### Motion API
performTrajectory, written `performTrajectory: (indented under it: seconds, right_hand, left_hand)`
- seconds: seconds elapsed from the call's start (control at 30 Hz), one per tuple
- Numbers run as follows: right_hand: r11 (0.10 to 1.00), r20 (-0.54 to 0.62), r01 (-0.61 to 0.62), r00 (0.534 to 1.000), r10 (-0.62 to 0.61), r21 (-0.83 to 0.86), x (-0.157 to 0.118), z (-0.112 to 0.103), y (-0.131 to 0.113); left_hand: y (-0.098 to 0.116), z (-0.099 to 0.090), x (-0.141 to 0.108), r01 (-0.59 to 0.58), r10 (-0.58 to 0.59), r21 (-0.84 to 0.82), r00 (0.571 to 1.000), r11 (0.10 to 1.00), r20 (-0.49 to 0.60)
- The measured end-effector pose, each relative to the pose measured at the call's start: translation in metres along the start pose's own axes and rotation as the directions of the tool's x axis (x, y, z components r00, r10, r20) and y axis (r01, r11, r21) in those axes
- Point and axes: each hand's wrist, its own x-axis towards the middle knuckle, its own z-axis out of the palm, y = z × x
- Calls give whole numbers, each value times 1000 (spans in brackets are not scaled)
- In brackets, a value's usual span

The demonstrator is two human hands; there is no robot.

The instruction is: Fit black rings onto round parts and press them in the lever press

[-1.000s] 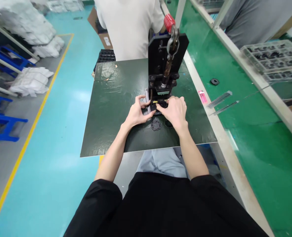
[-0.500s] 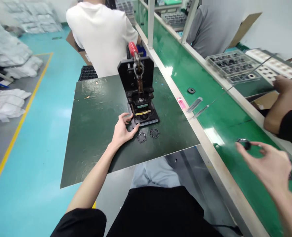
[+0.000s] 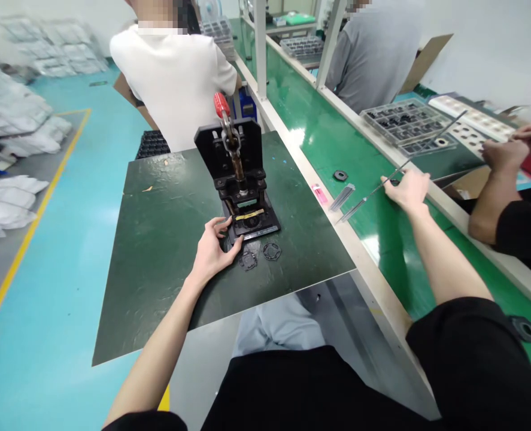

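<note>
L hand (image 3: 210, 254) lies open, palm down, on the dark green mat (image 3: 157, 275), fingers spread, right at the front-left corner of the black hand press (image 3: 240, 179). The press stands upright on the mat, its column running away from the person, red-gripped lever (image 3: 221, 105) at top, yellow strip (image 3: 249, 215) across the base plate (image 3: 265, 226). Two black perforated rings (image 3: 260, 254) lie flat just in front of the base, side by side, just right of the L fingertips, the L hand clearly the nearer one to both press & rings.

R hand (image 3: 406, 191) is well apart, out right past the bench edge over the green bench mat (image 3: 427, 251), fingers curled down around a long thin steel rod (image 3: 373, 193); can't tell if it's actually gripped. Near it: bundled steel rods (image 3: 342, 197), a black ring (image 3: 340, 175), a pink lighter (image 3: 319, 193). Further right, a co-worker's hands (image 3: 505, 154) by a clear plastic parts tray (image 3: 400, 123).
</note>
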Motion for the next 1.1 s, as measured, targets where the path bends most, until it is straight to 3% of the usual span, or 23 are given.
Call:
performTrajectory:
  seconds: [0.1, 0.23, 0.3, 0.4, 0.53, 0.63, 0.7, 0.8, 0.93, 1.0, 1.1]
  right_hand:
    - [993, 67, 76, 994, -82, 92, 3, 7, -32]
    - [955, 240, 241, 930, -277, 171, 7, 10, -75]
    - [960, 297, 255, 913, -279, 119, 6, 7, -85]
    - [962, 299, 270, 915, -271, 46, -7, -5, -79]
    - [983, 204, 183, 962, -180, 3, -59, -44, -49]
    - [982, 33, 160, 986, -164, 100, -126, -87, -28]
    - [955, -67, 242, 970, -234, 174, -176, -116, -28]
    - [844, -60, 382, 919, -389, 376, -242, -141, -55]
    - [669, 1, 340, 891, -454, 661, -287, -134, -119]
    - [600, 15, 302, 886, -464, 741, -289, -124, -146]
    - [515, 50, 255, 861, -507, 819, -270, -113, -176]
  left_hand:
    - [1, 0, 0, -32, 32, -5, 999, 999, 5]
    - [1, 2, 0, -72, 72, 9, 997, 997, 1]
    - [2, 3, 0, -88, 88, 20, 996, 996, -1]
    - [6, 1, 0, -122, 125, 45, 989, 992, -73]
    - [31, -6, -14, -171, 200, 136, 951, 976, -237]
    - [67, -2, -41, -267, 272, 49, 951, 962, -148]
    - [94, 9, -61, -281, 278, -122, 960, 952, -40]
    - [127, 30, -83, -259, 316, -335, 940, 906, 128]
    - [137, 45, -94, -336, 463, -416, 850, 845, 253]
    - [129, 42, -97, -312, 427, -409, 876, 857, 226]
    - [112, 30, -100, -152, 208, -369, 971, 917, 118]
